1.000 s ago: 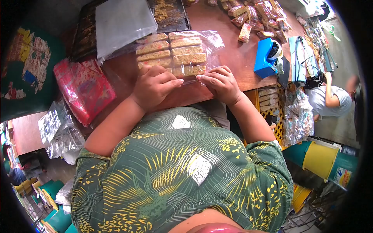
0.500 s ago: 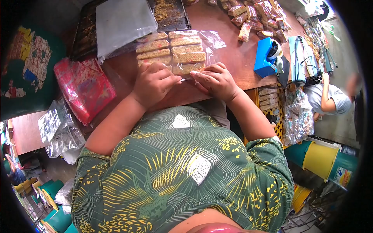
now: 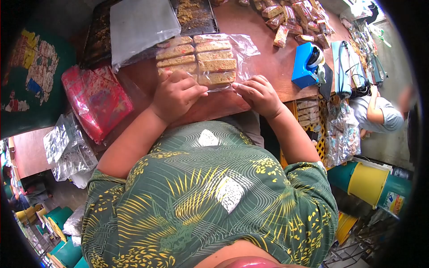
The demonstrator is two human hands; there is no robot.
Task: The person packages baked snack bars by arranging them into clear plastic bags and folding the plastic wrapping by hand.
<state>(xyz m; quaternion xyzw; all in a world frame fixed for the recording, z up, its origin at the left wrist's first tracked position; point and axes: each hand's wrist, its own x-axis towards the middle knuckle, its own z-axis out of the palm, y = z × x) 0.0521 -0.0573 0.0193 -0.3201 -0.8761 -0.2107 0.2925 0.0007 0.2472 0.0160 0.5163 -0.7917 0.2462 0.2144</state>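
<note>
A clear plastic bag (image 3: 245, 50) lies on the brown table (image 3: 272, 67) with several pale bars (image 3: 217, 66) inside, in two columns. My left hand (image 3: 179, 94) is closed at the near left edge of the bag, fingers pinched on the plastic and covering part of the lower left bars. At the near right corner, my right hand (image 3: 260, 94) pinches the bag's edge between thumb and fingers. A stack of clear plastic sheets (image 3: 142, 29) overlaps the bag's far left side.
Dark trays with crumbs (image 3: 196, 18) stand at the back. Wrapped bars (image 3: 295, 20) lie back right, near a blue tape dispenser (image 3: 304, 67). A red plastic package (image 3: 97, 100) is at left. Another person (image 3: 377, 111) is at far right.
My right hand moved left along the bag's near edge, then back right to its corner. My left hand shifted very slightly. The person at far right moved an arm.
</note>
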